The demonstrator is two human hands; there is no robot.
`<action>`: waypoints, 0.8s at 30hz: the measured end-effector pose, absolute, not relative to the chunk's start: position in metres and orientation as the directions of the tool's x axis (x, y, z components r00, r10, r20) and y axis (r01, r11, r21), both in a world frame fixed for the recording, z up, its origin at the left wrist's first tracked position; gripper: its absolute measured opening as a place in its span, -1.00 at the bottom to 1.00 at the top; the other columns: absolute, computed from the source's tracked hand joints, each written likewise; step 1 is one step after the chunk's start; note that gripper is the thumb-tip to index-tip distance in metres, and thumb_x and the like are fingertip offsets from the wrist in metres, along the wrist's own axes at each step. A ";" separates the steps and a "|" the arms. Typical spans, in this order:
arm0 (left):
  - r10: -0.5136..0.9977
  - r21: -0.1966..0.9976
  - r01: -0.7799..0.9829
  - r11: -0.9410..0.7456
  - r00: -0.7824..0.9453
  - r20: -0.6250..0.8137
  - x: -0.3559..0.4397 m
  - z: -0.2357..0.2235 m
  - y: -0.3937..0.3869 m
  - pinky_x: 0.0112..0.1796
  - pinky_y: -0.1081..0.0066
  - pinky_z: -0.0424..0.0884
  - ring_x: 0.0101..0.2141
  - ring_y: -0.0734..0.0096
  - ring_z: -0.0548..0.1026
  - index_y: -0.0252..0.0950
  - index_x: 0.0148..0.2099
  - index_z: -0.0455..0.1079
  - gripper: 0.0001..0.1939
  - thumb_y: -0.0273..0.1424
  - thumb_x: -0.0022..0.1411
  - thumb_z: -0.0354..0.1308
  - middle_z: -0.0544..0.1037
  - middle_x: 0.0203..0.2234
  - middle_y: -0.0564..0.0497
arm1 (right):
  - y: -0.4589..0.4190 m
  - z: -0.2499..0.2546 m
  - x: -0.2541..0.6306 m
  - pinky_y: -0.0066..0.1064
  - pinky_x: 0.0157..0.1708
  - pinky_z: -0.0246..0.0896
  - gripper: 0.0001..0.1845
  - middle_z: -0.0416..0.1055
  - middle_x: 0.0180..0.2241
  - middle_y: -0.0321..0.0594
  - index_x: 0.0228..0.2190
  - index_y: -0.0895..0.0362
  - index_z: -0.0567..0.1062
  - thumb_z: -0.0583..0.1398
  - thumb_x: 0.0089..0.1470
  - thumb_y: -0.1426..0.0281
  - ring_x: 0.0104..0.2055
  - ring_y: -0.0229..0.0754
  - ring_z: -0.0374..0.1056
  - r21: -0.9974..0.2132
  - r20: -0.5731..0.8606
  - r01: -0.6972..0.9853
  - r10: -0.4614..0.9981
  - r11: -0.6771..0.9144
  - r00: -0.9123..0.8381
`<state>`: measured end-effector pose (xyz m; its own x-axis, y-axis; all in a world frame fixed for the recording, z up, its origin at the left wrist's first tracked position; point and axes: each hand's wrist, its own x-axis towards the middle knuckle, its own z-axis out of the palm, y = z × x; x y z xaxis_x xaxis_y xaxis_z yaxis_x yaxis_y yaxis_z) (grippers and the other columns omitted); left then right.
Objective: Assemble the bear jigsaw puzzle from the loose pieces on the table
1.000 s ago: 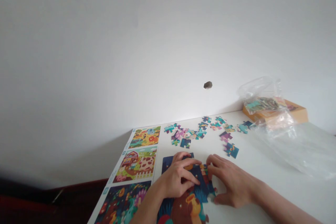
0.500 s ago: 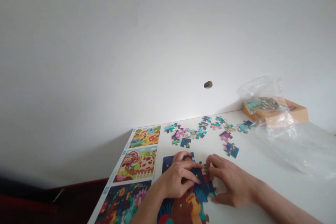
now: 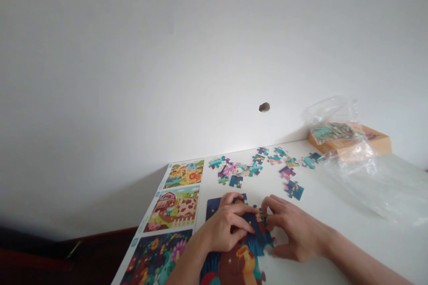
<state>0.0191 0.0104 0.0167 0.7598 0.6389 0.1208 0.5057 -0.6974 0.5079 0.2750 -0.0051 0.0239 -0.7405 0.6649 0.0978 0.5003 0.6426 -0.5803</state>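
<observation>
A partly joined jigsaw puzzle (image 3: 230, 262) with a dark blue night scene, a brown figure and a yellow jug lies on the white table. My left hand (image 3: 229, 222) rests across its upper part, fingers spread and pressing on the pieces. At the right edge of the puzzle, my right hand (image 3: 296, 229) has curled fingers and thumb gripping a puzzle piece (image 3: 261, 219), which touches the joined part. My fingers cover some of that piece. Just beyond the hands lies a loose dark blue puzzle piece (image 3: 294, 190).
Several loose puzzle pieces (image 3: 230, 169) are scattered toward the wall. A picture sheet (image 3: 177, 207) with colourful scenes lies along the left table edge. At the back right, a clear plastic bag (image 3: 334, 113) lies over an orange box (image 3: 381, 142). The wall (image 3: 200, 53) has a small hole.
Both hands stay almost in place on the puzzle. The right fingertips have shifted very slightly at the piece on the right edge.
</observation>
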 end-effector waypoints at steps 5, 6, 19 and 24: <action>0.642 0.514 0.508 -0.691 0.758 0.114 0.019 0.016 0.011 0.19 0.01 0.09 0.16 0.07 0.21 0.00 -0.20 0.63 -0.63 -0.61 0.05 0.28 0.48 0.12 0.17 | -0.006 0.024 0.274 -0.29 -0.08 0.17 -0.68 0.29 -0.12 -0.21 -0.36 0.08 0.49 0.40 -0.23 0.32 -0.07 -0.08 0.25 -0.602 0.084 0.491 0.662 0.629 -0.745; 0.642 0.515 0.506 -0.692 0.758 0.118 0.019 0.016 0.011 0.19 0.01 0.08 0.16 0.07 0.21 0.00 -0.20 0.62 -0.63 -0.61 0.06 0.28 0.48 0.12 0.17 | -0.006 0.025 0.273 -0.30 -0.08 0.16 -0.68 0.29 -0.12 -0.22 -0.35 0.08 0.49 0.40 -0.24 0.34 -0.08 -0.10 0.25 -0.608 0.083 0.488 0.661 0.626 -0.746; 0.647 0.518 0.510 -0.687 0.754 0.117 0.019 0.017 0.010 0.18 0.03 0.11 0.17 0.07 0.19 0.02 -0.20 0.62 -0.62 -0.61 0.05 0.27 0.47 0.12 0.19 | -0.005 0.017 0.274 -0.30 -0.23 0.13 -0.71 0.35 -0.24 -0.20 -0.21 -0.05 0.61 0.33 -0.06 0.27 -0.19 -0.10 0.25 -0.571 0.096 0.435 0.583 0.696 -0.807; 0.644 0.517 0.503 -0.692 0.754 0.128 0.019 0.017 0.010 0.17 0.00 0.12 0.15 0.05 0.22 0.03 -0.20 0.63 -0.63 -0.60 0.06 0.27 0.49 0.11 0.18 | -0.002 0.018 0.278 -0.30 -0.27 0.11 -0.80 0.34 -0.33 -0.19 -0.28 -0.03 0.63 0.31 -0.03 0.30 -0.24 -0.12 0.24 -0.550 0.118 0.456 0.606 0.700 -0.787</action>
<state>0.0191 0.0103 0.0170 0.7542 0.6440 0.1283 0.5033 -0.6924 0.5169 0.2781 -0.0018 0.0185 -0.7869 0.6057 0.1181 0.4559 0.6996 -0.5502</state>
